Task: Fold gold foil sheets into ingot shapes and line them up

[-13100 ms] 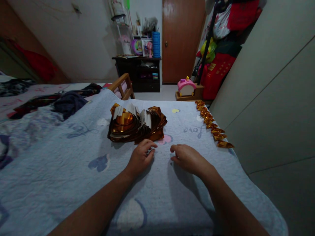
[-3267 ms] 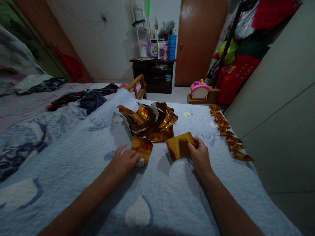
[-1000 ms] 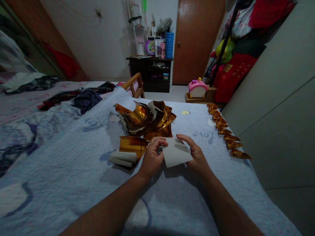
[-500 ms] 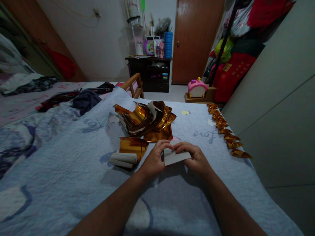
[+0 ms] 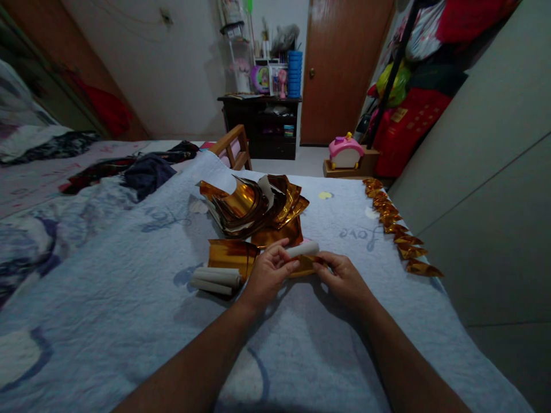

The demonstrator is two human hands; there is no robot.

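Note:
Between both hands is a sheet of gold foil paper (image 5: pixel 303 265), its gold side showing below and its pale back curled into a roll along the far edge. My left hand (image 5: pixel 272 269) pinches the sheet's left end between thumb and fingers. At the right end, my right hand (image 5: pixel 338 276) grips it the same way. Just left of my left hand lie rolled gold paper sheets (image 5: pixel 215 280) with pale backs outward. Beyond the hands sits a loose, curved stack of gold foil sheets (image 5: pixel 245 209).
A row of folded gold paper pieces (image 5: pixel 398 235) runs along the bed's right edge, near a pale cabinet (image 5: pixel 486 201). Dark clothes (image 5: pixel 148 175) lie at the left. A wooden rail (image 5: pixel 236 149) stands at the bed's far edge, with a dark cabinet (image 5: pixel 260 129) behind.
The paper has been turned: its pale flat back faced me before, and now the gold side shows with a curled pale edge. My fingers have shifted to its two ends.

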